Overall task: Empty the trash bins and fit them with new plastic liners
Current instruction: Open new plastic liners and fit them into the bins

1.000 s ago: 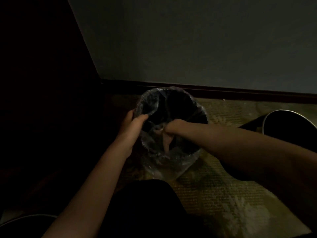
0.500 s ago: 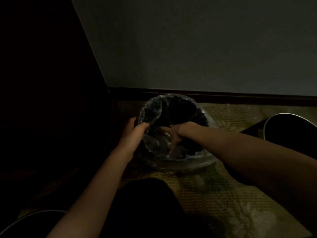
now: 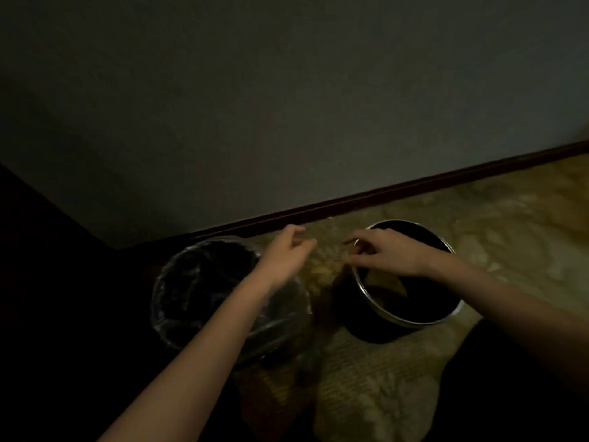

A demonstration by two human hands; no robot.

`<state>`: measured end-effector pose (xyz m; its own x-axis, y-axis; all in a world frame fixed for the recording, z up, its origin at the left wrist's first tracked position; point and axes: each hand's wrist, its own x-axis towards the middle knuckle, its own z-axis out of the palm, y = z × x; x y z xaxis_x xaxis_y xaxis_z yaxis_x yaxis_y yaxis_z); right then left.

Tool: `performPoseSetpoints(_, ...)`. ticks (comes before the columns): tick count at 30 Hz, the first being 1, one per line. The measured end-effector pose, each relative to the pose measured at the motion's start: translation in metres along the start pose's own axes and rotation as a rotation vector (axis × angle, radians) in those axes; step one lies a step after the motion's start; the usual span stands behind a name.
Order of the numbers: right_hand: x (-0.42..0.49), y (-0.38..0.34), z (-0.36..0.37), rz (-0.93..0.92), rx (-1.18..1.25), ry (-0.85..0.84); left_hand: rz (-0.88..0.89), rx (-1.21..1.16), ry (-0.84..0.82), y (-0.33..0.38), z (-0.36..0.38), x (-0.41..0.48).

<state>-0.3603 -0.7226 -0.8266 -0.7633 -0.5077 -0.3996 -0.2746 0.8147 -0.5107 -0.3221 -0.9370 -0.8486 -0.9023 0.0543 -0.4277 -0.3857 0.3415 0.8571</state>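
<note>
Two trash bins stand side by side on the patterned carpet point(image 3: 366, 393), close to the wall. The left bin point(image 3: 178, 333) already wears a clear plastic liner point(image 3: 299, 298), folded loosely over its rim. The black metal-rimmed bin point(image 3: 411, 323) beside it looks bare.

The left hand point(image 3: 287, 253) hovers between the bins, and the right hand point(image 3: 382, 255) hovers over the bare bin's near rim. The fingers of both are loosely curled and grasp nothing visible.

Something tan point(image 3: 385, 282) lies inside the bare bin (the dim light hides what it is). Lining over it would leave rubbish behind. The slack liner could also slide down into its bin if an arm brushes it.
</note>
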Motion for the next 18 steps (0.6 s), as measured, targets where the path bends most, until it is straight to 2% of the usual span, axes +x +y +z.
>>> performPoseSetpoints(3,-0.037,0.065,-0.013,0.171,-0.004,0.061,-0.015,0.000,-0.080,0.017,0.065,0.016)
performPoseSetpoints(7,-0.075,0.135,-0.014,0.345,0.017,0.187,-0.133,0.093,-0.174,0.019,0.124,0.031)
performPoseSetpoints(9,-0.085,0.158,-0.010,0.419,-0.024,0.187,-0.143,0.188,-0.049,0.018,0.140,0.039)
performPoseSetpoints(11,-0.090,0.173,-0.001,0.448,-0.079,0.118,-0.091,0.371,0.124,0.017,0.149,0.044)
performPoseSetpoints(13,-0.092,0.183,0.008,0.454,-0.136,0.084,-0.084,0.525,0.198,0.016,0.152,0.045)
performPoseSetpoints(14,-0.093,0.186,0.010,0.462,-0.186,0.088,-0.116,0.580,0.188,0.013,0.151,0.046)
performPoseSetpoints(16,-0.095,0.193,0.016,0.494,-0.262,0.084,-0.188,0.637,0.068,0.006,0.149,0.049)
performPoseSetpoints(18,-0.092,0.198,0.021,0.506,-0.193,0.050,-0.239,0.508,-0.089,-0.003,0.149,0.049)
